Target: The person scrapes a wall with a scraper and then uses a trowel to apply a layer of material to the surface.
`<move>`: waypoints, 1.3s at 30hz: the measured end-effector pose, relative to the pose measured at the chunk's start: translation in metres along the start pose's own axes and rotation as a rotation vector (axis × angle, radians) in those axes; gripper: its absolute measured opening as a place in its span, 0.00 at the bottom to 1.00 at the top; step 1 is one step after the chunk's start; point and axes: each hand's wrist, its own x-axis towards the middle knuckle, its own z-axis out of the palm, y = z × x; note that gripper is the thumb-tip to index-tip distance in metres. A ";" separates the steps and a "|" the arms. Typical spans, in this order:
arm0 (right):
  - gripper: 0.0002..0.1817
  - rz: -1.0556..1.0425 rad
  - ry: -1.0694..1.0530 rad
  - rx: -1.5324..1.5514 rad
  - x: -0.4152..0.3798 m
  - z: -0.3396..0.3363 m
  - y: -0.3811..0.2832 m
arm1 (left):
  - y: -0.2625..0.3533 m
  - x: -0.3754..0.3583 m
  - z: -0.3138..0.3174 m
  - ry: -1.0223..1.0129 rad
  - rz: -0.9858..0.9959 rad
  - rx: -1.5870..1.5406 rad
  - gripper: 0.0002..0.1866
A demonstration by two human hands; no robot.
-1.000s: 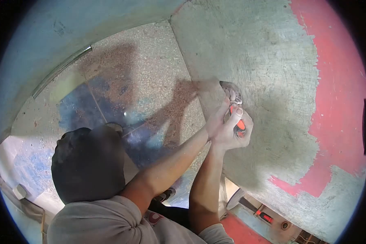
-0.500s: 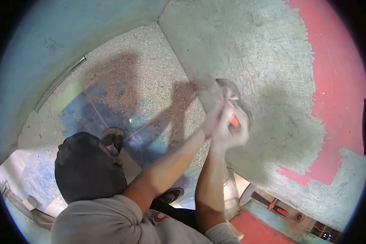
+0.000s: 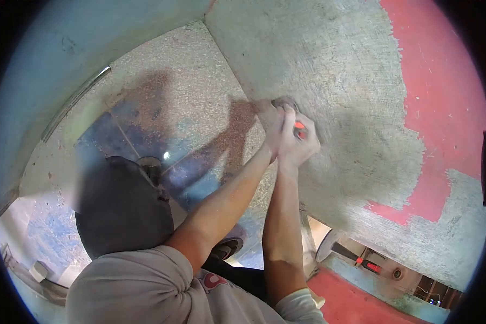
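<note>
My right hand (image 3: 299,149) is closed around the red-and-black handle of a scraper (image 3: 299,125), with the red part showing inside the curled fingers. My left hand (image 3: 276,128) is closed at the front of the same tool, beside the right one. The scraper's dark front end (image 3: 284,101) lies against the grey, scratched wall (image 3: 345,70); most of the tool is hidden by my fingers. Pale dust coats both hands. Farther right, pink paint (image 3: 443,97) with a ragged edge borders the bare grey area.
Below is a speckled floor (image 3: 183,65) with blue stains, meeting the wall at a corner line. My dark-clothed knee (image 3: 124,210) is at left. A black-and-red handled tool (image 3: 370,265) lies at lower right, near a red surface (image 3: 351,299). A blue-green wall (image 3: 54,70) curves along the left.
Both hands, with the scraper, have moved slightly up and left along the wall. They look less blurred now. The whole view has shifted a little.
</note>
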 end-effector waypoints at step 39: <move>0.12 -0.349 0.127 0.226 -0.001 0.004 -0.001 | 0.001 0.025 -0.036 -0.073 -0.080 0.151 0.26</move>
